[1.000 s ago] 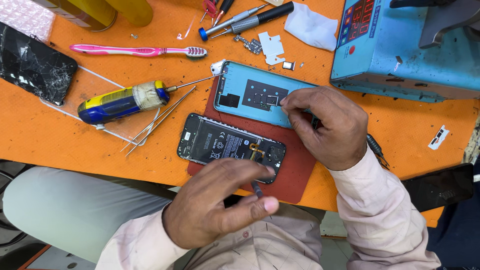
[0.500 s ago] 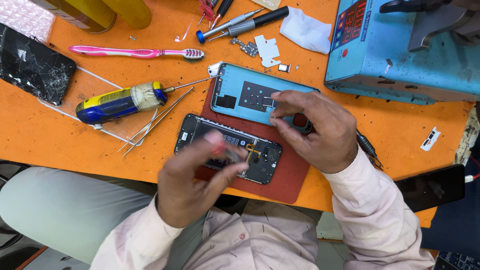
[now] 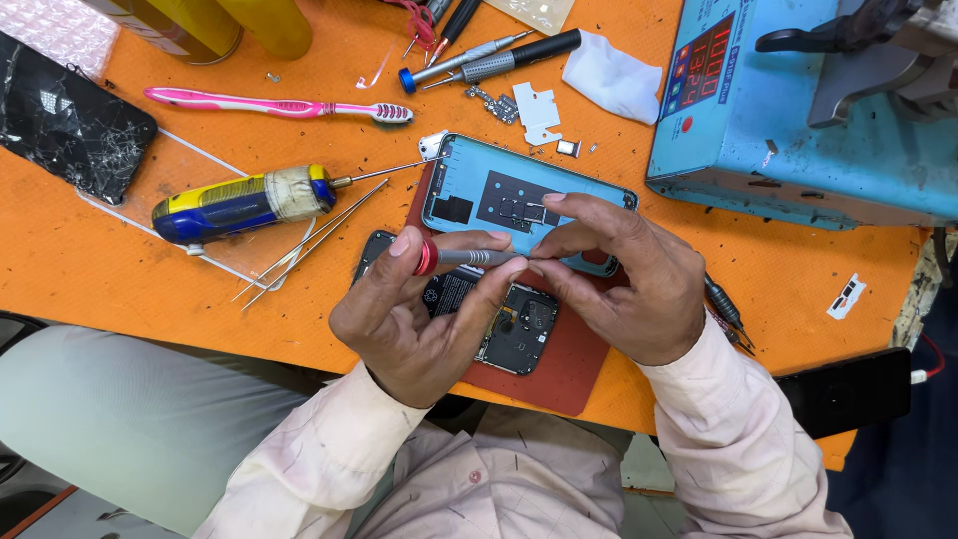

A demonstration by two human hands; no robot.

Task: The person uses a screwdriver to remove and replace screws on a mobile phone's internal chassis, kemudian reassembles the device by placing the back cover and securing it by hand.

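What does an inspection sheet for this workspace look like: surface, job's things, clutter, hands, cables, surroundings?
Surface: orange table with a red mat under the work.
Job's things: small screwdriver held level over an opened phone; blue phone shell lying beside it.
Clutter: pink toothbrush, yellow-blue screwdriver, cracked screen, white cloth, loose metal parts.
Hands: left hand grips the screwdriver handle; right hand pinches at its tip.
Cables: red wire at the right edge.
Surroundings: blue machine with a lit display; yellow bottles.
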